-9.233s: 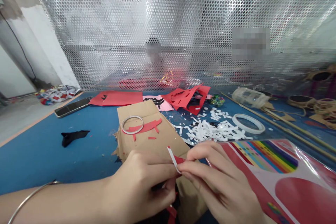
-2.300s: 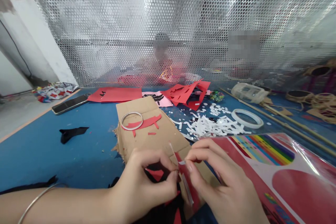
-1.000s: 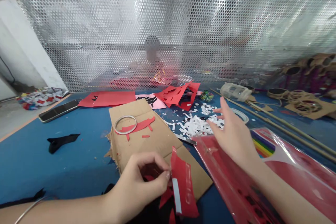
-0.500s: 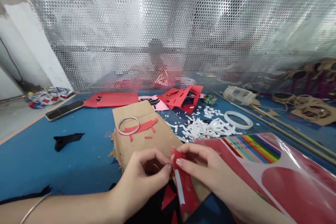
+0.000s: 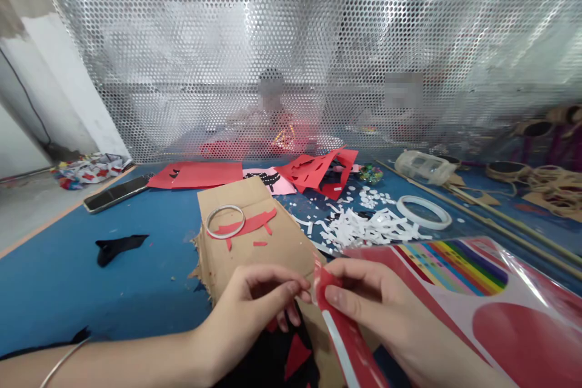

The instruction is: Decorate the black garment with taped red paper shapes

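Between the thumb and fingers of my right hand (image 5: 373, 303) is a red glossy strip (image 5: 352, 339) with a pale band along it, slanting down toward the bottom edge. My left hand (image 5: 259, 303) is pinched at the strip's upper left edge; whatever lies between its fingertips is too small to make out. Beneath both hands lies a cardboard piece (image 5: 254, 194) carrying a tape ring (image 5: 225, 222), a red cut-out (image 5: 254, 221) and a small red scrap (image 5: 260, 244). Black material (image 5: 254, 357) with a red triangle (image 5: 297, 356) on it shows below my left hand.
White paper strips (image 5: 364, 227) and a white tape roll (image 5: 424, 212) lie behind. A plastic-wrapped sheet (image 5: 513, 327) covers the right front. Red paper (image 5: 195, 174), a phone (image 5: 117, 193) and sticks (image 5: 473, 206) surround the work. People show behind a perforated metal screen (image 5: 182, 60).
The red strip has shifted right and tilted, showing more of its length. My left fingertips have moved slightly right, and the view has shifted a little left.
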Available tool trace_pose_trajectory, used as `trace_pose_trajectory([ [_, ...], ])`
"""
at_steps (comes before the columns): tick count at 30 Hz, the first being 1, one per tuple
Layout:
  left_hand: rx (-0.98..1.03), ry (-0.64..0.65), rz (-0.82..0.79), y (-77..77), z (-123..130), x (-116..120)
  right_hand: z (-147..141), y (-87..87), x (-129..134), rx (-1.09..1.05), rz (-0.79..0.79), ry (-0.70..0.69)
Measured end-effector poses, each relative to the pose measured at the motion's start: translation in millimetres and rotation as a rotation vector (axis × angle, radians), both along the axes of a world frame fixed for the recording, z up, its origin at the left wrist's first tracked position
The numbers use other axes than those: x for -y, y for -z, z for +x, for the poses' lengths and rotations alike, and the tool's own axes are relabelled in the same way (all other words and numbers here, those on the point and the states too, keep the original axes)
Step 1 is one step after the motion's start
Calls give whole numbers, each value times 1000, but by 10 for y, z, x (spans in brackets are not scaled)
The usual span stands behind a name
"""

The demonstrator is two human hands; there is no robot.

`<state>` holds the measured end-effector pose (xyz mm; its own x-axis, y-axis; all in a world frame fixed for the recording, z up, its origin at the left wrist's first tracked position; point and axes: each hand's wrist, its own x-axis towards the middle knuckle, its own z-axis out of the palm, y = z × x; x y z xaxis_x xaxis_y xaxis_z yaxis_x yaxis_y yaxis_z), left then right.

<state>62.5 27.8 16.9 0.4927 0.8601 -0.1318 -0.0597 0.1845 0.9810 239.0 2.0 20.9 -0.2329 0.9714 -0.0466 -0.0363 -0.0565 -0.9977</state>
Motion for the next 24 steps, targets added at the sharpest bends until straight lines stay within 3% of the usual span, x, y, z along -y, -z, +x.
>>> trace_pose_trajectory([
  [10, 76, 19, -65, -14, -31, 66, -3, -8, 14, 34, -52, -32],
  [24, 81, -6, -55, -1, -29, 60, -30, 37, 10, 102, -1, 13],
])
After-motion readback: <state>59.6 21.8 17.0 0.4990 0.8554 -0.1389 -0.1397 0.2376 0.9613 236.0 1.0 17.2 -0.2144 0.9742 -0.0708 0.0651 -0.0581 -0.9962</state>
